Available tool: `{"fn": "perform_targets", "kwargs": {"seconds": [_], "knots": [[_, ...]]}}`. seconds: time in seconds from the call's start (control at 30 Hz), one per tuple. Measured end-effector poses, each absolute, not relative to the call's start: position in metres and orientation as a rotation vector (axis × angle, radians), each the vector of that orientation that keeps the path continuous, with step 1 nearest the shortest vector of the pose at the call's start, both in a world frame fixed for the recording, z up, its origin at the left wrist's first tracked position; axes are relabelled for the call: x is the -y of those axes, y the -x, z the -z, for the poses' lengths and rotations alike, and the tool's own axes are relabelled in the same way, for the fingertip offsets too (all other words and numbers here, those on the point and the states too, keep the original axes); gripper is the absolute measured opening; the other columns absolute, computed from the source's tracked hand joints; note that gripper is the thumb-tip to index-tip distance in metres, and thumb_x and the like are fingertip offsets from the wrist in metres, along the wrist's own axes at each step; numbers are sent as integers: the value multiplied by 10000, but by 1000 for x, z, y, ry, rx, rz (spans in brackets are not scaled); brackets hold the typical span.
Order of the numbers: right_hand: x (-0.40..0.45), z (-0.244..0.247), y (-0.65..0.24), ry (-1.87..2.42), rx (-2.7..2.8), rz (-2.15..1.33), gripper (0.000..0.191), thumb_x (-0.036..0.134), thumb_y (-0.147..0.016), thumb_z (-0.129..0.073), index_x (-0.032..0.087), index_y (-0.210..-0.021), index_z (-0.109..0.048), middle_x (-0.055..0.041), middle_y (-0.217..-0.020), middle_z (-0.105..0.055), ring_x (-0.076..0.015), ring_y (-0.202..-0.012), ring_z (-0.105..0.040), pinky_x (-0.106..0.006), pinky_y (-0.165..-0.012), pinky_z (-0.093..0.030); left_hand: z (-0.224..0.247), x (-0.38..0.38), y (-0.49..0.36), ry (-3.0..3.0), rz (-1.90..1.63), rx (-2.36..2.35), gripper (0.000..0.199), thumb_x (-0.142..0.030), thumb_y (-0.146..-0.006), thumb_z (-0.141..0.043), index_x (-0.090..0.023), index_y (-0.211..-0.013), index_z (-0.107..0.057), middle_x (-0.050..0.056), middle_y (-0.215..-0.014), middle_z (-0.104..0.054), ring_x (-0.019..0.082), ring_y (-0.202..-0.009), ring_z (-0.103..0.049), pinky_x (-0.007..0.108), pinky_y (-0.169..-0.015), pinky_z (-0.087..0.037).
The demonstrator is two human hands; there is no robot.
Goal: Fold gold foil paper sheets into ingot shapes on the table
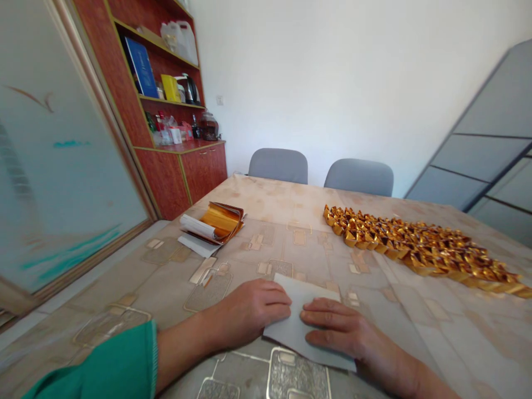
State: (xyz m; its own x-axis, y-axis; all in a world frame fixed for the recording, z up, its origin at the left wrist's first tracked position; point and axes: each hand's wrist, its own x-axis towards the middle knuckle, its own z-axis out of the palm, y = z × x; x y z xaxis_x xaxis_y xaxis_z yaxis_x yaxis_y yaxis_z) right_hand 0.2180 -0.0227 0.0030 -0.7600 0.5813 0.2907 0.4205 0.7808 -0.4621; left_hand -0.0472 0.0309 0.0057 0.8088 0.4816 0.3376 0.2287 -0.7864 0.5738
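Sheet under the hands: a pale grey, four-sided piece of paper lies at the lower centre of the frame, plain face up; whether it carries a fold already cannot be told.
Left hand: the left hand rests over the paper's left edge, fingers together and slightly curled; its thumb is hidden, so I cannot tell whether it pinches the edge.
Right hand: the right hand lies palm down over the paper's right part, fingers loosely extended and a little apart, closed around nothing.
Shaped gold pieces: a broad block of shiny gold folded pieces, packed in rows, stands at the right of the frame; these look finished, and there are many.
Unshaped supply: a curled, loose stack of gold-and-white sheets lies left of centre, well apart from both hands; it appears unworked.
Progress: judging by the rows, much is done; the paper in hand looks barely begun, and the stack still awaits shaping. Its sheet count cannot be made out.
Surface: a desk with a beige patterned cover carries everything, two grey chair backs showing beyond its far edge.
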Motion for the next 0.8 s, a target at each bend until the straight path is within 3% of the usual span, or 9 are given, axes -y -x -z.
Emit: {"fn": "perform_targets", "kwargs": {"seconds": [0.13, 0.2, 0.33, 0.43, 0.53, 0.63, 0.8], "knots": [[27, -14, -229, 859, 2564, -611, 554, 57, -769, -616, 268, -1281, -626, -89, -1344, -628, -269, -1250, -561, -457, -1064, -441, 0, -24, 47, -2474, -639, -576, 202, -164, -887, -537, -256, -910, -716, 69, -918, -728, 233, -896, -646, 338, -840, -485], [27, -20, -233, 894, 2527, -659, 484, 96, -784, -632, 247, -1243, -641, -94, -1278, -658, -268, -1201, -581, -446, -1038, -456, 2, -20, 48, -2539, -599, -645, 197, -157, -895, -519, -241, -923, -695, 65, -895, -715, 220, -850, -643, 312, -777, -478], [25, -23, -236, 1021, 2397, -837, 167, 240, -945, -553, 227, -1043, -688, -62, -1014, -707, -221, -980, -630, -379, -878, -507, 5, -13, 49, -2548, -598, -875, 103, -227, -929, -521, -212, -914, -621, 43, -816, -688, 192, -742, -639, 275, -660, -456], [22, -17, -233, 1198, 2269, -802, 262, 303, -1002, -463, 208, -870, -669, -42, -843, -675, -201, -829, -615, -344, -767, -487, 8, -11, 47, -2469, -635, -993, 73, -288, -921, -564, -219, -944, -572, 19, -804, -684, 181, -702, -646, 265, -632, -467], [18, -9, -225, 1366, 2149, -726, 301, 321, -997, -464, 200, -780, -634, -31, -757, -639, -191, -734, -594, -313, -671, -454, 11, -13, 44, -2443, -711, -1022, 209, -233, -912, -565, -234, -1119, -533, 44, -1021, -698, 191, -852, -681, 271, -739, -515], [12, -1, -217, 1440, 2114, -624, 241, 272, -966, -511, 204, -773, -639, -30, -752, -632, -199, -739, -586, -312, -668, -435, 15, -18, 42, -2518, -756, -1002, 299, -178, -915, -531, -252, -1205, -522, 87, -1340, -585, 211, -1063, -661, 302, -862, -533], [2, 12, -213, 1612, 2105, -342, 205, 228, -884, -639, 196, -684, -605, -28, -715, -605, -216, -719, -550, -327, -657, -391, 18, -23, 39, -2679, -772, -961, 218, -175, -953, -462, -214, -1107, -610, 123, -1426, -525, 204, -1037, -682, 324, -860, -564]]}}
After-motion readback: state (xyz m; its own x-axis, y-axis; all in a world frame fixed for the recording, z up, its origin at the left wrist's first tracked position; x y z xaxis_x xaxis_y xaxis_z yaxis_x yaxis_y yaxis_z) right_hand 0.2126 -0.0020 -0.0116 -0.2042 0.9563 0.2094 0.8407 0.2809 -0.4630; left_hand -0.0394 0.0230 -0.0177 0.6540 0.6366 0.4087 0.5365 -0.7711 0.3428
